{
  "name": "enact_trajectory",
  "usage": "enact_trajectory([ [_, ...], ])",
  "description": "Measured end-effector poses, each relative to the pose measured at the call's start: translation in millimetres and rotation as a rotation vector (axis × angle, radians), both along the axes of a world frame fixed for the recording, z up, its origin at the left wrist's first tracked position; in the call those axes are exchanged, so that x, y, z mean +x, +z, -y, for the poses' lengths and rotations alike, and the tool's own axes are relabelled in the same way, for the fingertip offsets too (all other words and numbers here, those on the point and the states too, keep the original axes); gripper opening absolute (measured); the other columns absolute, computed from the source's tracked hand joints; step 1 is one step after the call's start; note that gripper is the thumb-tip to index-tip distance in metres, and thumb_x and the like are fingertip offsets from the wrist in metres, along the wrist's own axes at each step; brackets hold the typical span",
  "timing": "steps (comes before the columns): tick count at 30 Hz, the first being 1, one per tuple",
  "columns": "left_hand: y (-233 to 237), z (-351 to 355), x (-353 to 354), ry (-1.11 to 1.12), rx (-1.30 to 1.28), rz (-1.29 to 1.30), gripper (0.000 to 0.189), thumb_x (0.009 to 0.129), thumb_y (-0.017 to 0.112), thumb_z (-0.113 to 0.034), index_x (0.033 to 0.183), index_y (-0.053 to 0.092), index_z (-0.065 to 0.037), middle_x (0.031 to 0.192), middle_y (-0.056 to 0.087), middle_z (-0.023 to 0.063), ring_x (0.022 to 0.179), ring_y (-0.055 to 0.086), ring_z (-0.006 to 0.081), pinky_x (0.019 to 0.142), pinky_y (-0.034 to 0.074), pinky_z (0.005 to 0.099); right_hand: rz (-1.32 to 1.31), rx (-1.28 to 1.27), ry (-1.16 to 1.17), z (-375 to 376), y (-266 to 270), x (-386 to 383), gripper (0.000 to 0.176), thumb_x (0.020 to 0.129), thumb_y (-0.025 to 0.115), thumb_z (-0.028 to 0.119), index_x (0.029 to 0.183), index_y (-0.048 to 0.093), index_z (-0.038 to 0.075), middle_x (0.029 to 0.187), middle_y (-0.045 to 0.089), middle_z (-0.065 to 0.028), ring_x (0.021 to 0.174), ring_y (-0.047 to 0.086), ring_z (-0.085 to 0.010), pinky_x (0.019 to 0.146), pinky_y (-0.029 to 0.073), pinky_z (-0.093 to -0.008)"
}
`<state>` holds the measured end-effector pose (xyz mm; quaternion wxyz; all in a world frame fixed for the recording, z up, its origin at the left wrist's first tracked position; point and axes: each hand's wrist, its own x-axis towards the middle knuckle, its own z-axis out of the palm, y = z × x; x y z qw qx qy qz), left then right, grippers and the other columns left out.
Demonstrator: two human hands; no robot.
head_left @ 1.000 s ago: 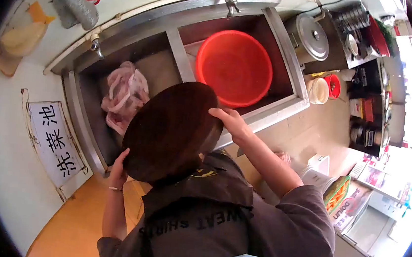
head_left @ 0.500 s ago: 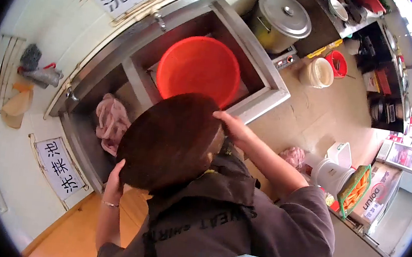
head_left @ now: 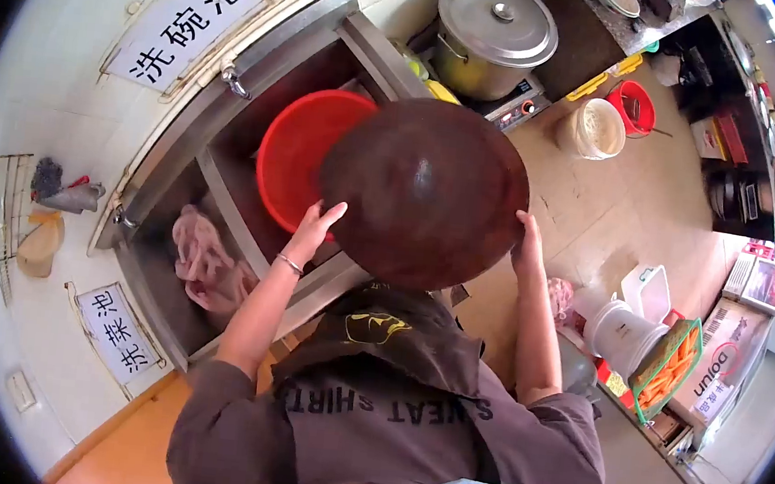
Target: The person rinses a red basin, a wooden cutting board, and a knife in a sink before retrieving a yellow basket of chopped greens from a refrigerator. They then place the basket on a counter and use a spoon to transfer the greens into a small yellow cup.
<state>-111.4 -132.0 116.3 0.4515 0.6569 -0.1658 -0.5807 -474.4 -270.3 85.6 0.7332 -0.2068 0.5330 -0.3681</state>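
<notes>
A large, dark brown round wok (head_left: 424,199) is held up in front of my body, its broad face turned toward me. My left hand (head_left: 316,230) grips its left rim, thumb on the near face and the other fingers mostly hidden. On the opposite rim, my right hand (head_left: 527,246) is closed around the edge. The wok overlaps the right side of a red plastic basin (head_left: 293,154) that sits in the sink (head_left: 215,193). Pale pinkish meat (head_left: 208,262) lies in the left compartment of the sink.
A lidded steel pot (head_left: 495,42) stands on an induction cooker (head_left: 517,110) beyond the sink. On the floor to the right are a white bucket (head_left: 594,128) and a red bucket (head_left: 632,110). Nearer are a basket of carrots (head_left: 669,372) and a cardboard box (head_left: 721,363).
Both hands have carried the wok to the right, from over the sink divider toward the counter edge. Its face has turned more toward me, and my body has swung right.
</notes>
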Motion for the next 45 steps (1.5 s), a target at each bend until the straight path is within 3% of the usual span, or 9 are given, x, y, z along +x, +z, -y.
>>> enact_trajectory([
  [11,-73.3,8.7,14.1,-0.395,0.222,0.038,0.064,0.078,0.065,-0.031,0.128,0.044,0.002,0.123,0.054,0.0120,0.111,0.052,0.0221,0.098,0.038,0.0341,-0.424,-0.023,0.118,-29.1,-50.6,3.1,0.062,0.091,0.051,0.041,0.132,0.042,-0.004,0.132,0.047,-0.0122,0.122,0.043,-0.0234,0.104,0.030,-0.0338],
  [12,-28.4,5.6,-0.8,-0.184,0.260,-0.020,0.062,0.074,0.066,-0.036,0.119,0.052,0.005,0.109,0.061,0.0150,0.102,0.058,0.0230,0.089,0.045,0.0350,-0.374,-0.092,0.204,-23.1,-39.7,17.1,0.062,0.091,0.050,0.043,0.134,0.041,-0.001,0.132,0.047,-0.0124,0.123,0.043,-0.0237,0.104,0.031,-0.0351],
  [13,-51.5,-7.0,-3.0,-0.055,-0.144,0.881,0.071,0.075,0.063,-0.043,0.127,0.046,0.002,0.124,0.052,0.0209,0.118,0.048,0.0277,0.100,0.036,0.0379,-0.320,-0.163,0.286,-20.6,-28.1,25.6,0.062,0.091,0.049,0.044,0.136,0.040,0.002,0.133,0.047,-0.0127,0.123,0.044,-0.0240,0.104,0.032,-0.0363],
  [15,-57.4,-15.3,20.0,-0.413,0.078,0.159,0.081,0.078,0.058,-0.049,0.137,0.034,0.001,0.142,0.031,0.0239,0.131,0.033,0.0324,0.107,0.027,0.0398,-0.402,-0.340,0.340,0.1,-23.7,42.9,0.054,0.093,0.053,0.035,0.134,0.042,0.002,0.130,0.049,-0.0138,0.120,0.046,-0.0245,0.102,0.035,-0.0366],
  [22,-130.6,-81.5,112.4,-0.128,-0.271,0.618,0.057,0.086,0.057,-0.039,0.126,0.048,0.001,0.135,0.043,0.0173,0.126,0.041,0.0261,0.103,0.034,0.0353,-0.506,-1.193,0.309,77.6,14.5,195.4,0.042,0.089,0.060,0.016,0.123,0.048,-0.005,0.115,0.057,-0.0174,0.105,0.055,-0.0254,0.091,0.045,-0.0358],
  [28,-63.9,-281.0,214.7,0.565,-0.192,0.228,0.034,0.092,0.054,-0.027,0.117,0.057,-0.005,0.115,0.060,0.0036,0.108,0.054,0.0155,0.089,0.043,0.0301,0.035,-1.807,0.582,-97.0,342.9,501.2,0.028,0.086,0.054,0.003,0.113,0.054,-0.004,0.109,0.058,-0.0130,0.104,0.054,-0.0207,0.094,0.040,-0.0335],
  [33,-124.0,-429.4,278.0,0.811,-0.307,0.297,0.024,0.086,0.061,-0.020,0.101,0.064,-0.001,0.088,0.065,0.0040,0.078,0.059,0.0116,0.072,0.048,0.0270,0.246,-2.393,0.419,-257.8,544.6,681.2,0.022,0.090,0.056,0.011,0.107,0.060,-0.002,0.100,0.064,-0.0110,0.094,0.060,-0.0166,0.087,0.044,-0.0278],
  [39,-139.4,-531.4,276.3,0.891,-0.114,0.202,0.019,0.086,0.060,-0.018,0.096,0.065,-0.003,0.083,0.065,0.0018,0.073,0.058,0.0096,0.063,0.046,0.0244,0.226,-2.585,0.444,-315.0,670.1,874.7,0.027,0.086,0.062,0.023,0.106,0.063,0.006,0.090,0.068,-0.0093,0.079,0.063,-0.0129,0.073,0.048,-0.0252],
  [45,-159.5,-579.7,247.5,1.089,-0.209,-0.124,0.017,0.087,0.059,-0.020,0.100,0.063,-0.008,0.085,0.066,0.0004,0.071,0.060,0.0095,0.059,0.045,0.0232,-0.522,-2.362,1.064,-372.8,674.3,933.8,0.036,0.080,0.065,0.038,0.108,0.066,0.015,0.095,0.066,0.0014,0.084,0.061,-0.0131,0.075,0.046,-0.0304],
])
